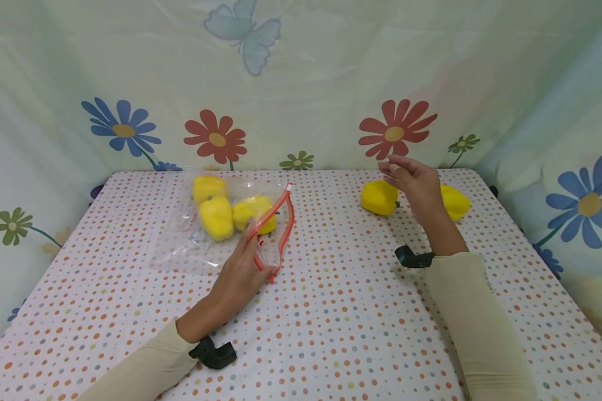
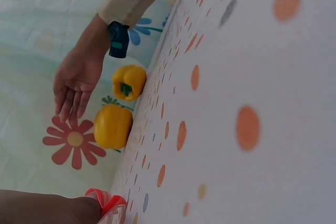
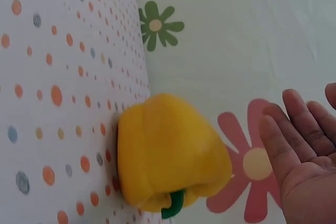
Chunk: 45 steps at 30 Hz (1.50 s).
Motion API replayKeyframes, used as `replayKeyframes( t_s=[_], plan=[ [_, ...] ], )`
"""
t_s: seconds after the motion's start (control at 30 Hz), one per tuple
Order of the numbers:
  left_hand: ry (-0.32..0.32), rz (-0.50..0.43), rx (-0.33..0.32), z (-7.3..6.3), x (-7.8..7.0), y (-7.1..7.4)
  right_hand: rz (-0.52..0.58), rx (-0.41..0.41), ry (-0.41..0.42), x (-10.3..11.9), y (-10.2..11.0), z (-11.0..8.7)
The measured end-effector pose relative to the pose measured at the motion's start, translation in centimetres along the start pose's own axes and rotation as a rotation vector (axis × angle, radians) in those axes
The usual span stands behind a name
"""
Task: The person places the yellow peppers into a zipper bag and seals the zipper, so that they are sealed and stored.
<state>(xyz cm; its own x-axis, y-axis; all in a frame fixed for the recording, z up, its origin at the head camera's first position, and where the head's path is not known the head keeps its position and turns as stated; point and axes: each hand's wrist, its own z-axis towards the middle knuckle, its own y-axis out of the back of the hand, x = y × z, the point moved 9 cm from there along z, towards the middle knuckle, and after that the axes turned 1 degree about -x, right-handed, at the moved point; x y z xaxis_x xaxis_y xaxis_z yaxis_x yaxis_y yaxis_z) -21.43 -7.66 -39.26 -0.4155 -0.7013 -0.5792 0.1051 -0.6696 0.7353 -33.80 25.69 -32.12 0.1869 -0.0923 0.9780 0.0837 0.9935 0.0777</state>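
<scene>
Hanging beyond the far edge: a pale curtain [image 1: 321, 72], which carried printed flowers [image 1: 394, 133] and a light-blue butterfly [image 1: 246, 36].
Table [image 1: 326, 334]: its white, dotted cover stretched from near to far.
Beige sleeves [image 1: 481, 323]: these covered both forearms, which came in from the near side.
Clear bag [image 1: 180, 253]: lay toward the far left, its mouth parted and facing right.
Left hand [image 1: 241, 273]: held the bag by its mouth, thumb and fingers set apart along the red edge [image 1: 270, 214].
Right hand [image 1: 416, 189]: was raised at the far right, fingers loosely extended, and gripped nothing.
Bagged peppers [image 1: 217, 218]: three yellow ones lay grouped inside the bag.
Loose peppers [image 1: 378, 199]: two yellow ones sat at the far right, one left of the right wrist, the other right of it and partly hidden.
Black devices [image 1: 214, 353]: one sat at each wrist.
White slider [image 1: 289, 187]: showed at the mouth's far end.
</scene>
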Motion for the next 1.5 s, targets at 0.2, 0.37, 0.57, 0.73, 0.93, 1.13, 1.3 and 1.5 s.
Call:
replayKeyframes(
  t_s=[0.2,0.37,0.57,0.73,0.93,1.13,1.3,1.5],
  plan=[
    [-0.015,0.019,-0.013,0.0,0.0,0.0,-0.159,-0.041,-0.060,-1.4,1.6,0.2],
    [-0.011,0.021,-0.020,0.0,0.1,0.1,-0.209,-0.037,-0.113,-3.2,2.2,0.4],
    [0.007,0.020,-0.004,-0.1,0.3,-0.2,-0.253,0.031,-0.235,-6.1,2.6,0.7],
    [0.008,0.039,-0.004,-0.1,0.3,-0.1,-0.197,0.104,-0.370,-7.7,2.0,0.5],
    [0.004,0.024,0.006,-0.1,0.3,-0.1,-0.177,0.127,-0.433,-8.5,1.8,0.3],
    [-0.011,0.020,0.002,-0.1,0.1,-0.1,-0.254,0.108,-0.461,-9.0,2.0,0.1],
    [-0.033,0.022,-0.006,-0.2,0.0,0.0,-0.303,0.107,-0.459,-8.9,2.2,-0.1],
    [-0.029,0.012,-0.002,-0.2,0.0,-0.1,-0.309,0.065,-0.452,-8.8,2.5,-0.2]
  ],
)
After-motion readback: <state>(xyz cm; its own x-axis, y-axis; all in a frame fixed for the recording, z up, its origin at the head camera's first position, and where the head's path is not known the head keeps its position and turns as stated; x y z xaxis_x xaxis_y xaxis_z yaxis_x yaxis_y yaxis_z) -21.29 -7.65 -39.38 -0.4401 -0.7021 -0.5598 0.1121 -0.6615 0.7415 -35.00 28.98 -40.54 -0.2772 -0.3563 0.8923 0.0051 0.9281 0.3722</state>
